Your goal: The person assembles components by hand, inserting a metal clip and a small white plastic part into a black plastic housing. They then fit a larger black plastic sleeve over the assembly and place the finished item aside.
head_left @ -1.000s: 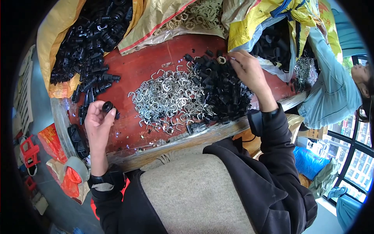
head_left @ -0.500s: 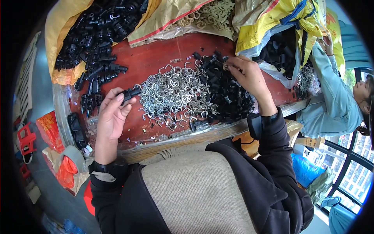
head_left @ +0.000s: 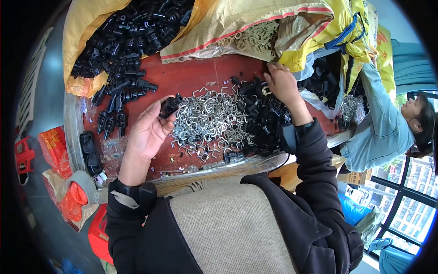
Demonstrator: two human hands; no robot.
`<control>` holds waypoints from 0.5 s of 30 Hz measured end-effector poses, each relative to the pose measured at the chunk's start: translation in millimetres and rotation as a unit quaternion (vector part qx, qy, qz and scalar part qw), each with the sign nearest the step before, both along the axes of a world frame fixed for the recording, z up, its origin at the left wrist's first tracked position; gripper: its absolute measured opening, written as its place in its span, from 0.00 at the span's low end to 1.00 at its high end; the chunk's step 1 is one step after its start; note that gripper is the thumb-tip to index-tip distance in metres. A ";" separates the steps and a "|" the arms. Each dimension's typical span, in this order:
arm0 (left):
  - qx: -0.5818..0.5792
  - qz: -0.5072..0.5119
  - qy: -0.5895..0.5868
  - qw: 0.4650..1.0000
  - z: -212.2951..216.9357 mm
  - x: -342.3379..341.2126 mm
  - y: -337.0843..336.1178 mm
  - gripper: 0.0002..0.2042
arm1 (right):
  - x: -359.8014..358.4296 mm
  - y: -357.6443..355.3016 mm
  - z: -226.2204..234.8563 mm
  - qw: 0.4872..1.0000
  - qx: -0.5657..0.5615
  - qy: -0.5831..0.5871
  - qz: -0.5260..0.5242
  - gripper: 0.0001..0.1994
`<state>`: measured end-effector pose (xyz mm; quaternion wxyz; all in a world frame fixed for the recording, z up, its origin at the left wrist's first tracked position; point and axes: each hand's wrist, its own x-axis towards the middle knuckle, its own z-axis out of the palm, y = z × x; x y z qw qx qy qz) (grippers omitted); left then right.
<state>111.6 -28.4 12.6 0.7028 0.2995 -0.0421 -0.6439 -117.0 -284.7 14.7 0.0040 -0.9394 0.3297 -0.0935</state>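
My left hand (head_left: pixel 148 132) pinches a black plastic pipe fitting (head_left: pixel 169 106) between thumb and fingers, just left of a heap of silvery U-shaped metal clips (head_left: pixel 210 116). The fitting is tilted, its narrow end up and to the right. My right hand (head_left: pixel 284 84) is over the far edge of a pile of black plastic parts (head_left: pixel 260 109), by the lip of a sack. Its fingers are bent, and what they hold, if anything, cannot be made out. Close under its thumb side is a small beige clip (head_left: pixel 266 91).
Black fittings (head_left: pixel 132 39) spill from a yellow sack at the far left. Beige clips (head_left: pixel 255 39) fill another sack at the back. A bag of black parts (head_left: pixel 321 77) lies on the right. Beyond it sits a person in a light blue sleeve (head_left: pixel 383 118). A wooden edge (head_left: pixel 214 171) borders the red table (head_left: pixel 200 68).
My left hand has turned the fitting, so its narrow end points more upward. My right hand has shifted slightly toward the sack lip. The small beige clip was at its fingertips earlier.
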 end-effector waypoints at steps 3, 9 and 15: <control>0.014 0.009 0.006 1.000 -6.1 3.4 1.4 0.13 | 1.8 -3.3 -8.7 0.999 -0.021 0.031 0.001 0.15; 0.029 0.026 0.022 0.999 -4.7 11.0 3.7 0.14 | 3.4 7.5 0.2 0.993 0.051 0.006 0.102 0.14; 0.010 0.019 0.027 0.999 -7.8 11.5 3.0 0.13 | 12.6 24.9 18.3 0.955 0.195 0.002 0.223 0.13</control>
